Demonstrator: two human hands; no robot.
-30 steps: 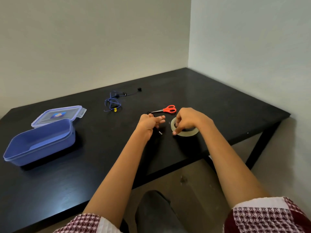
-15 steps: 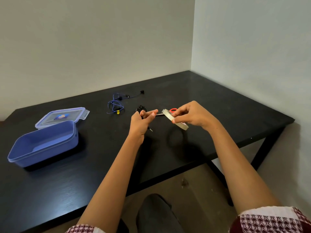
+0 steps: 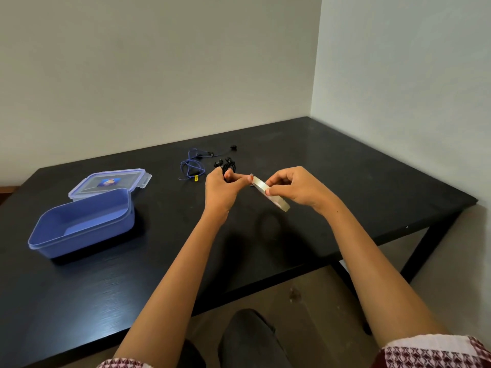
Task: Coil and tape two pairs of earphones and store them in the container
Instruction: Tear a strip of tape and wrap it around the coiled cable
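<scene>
Earphones (image 3: 226,166), black and coiled tight, were gripped in the left hand (image 3: 221,188) above the table (image 3: 358,176); the right hand (image 3: 295,189) pinched a clear tape roll (image 3: 276,200) just right of it; blue earphones (image 3: 191,167) lay tangled beyond

Just one view: the camera sits on my head and looks forward and down across the black worktop (image 3: 345,166), toward the corner where the back wall (image 3: 159,75) meets the side wall (image 3: 398,75). My left hand (image 3: 221,191) and right hand (image 3: 295,189) are close, mid-frame, forearms entering from the bottom edge (the wide lens takes in my knee (image 3: 247,338) too).
</scene>
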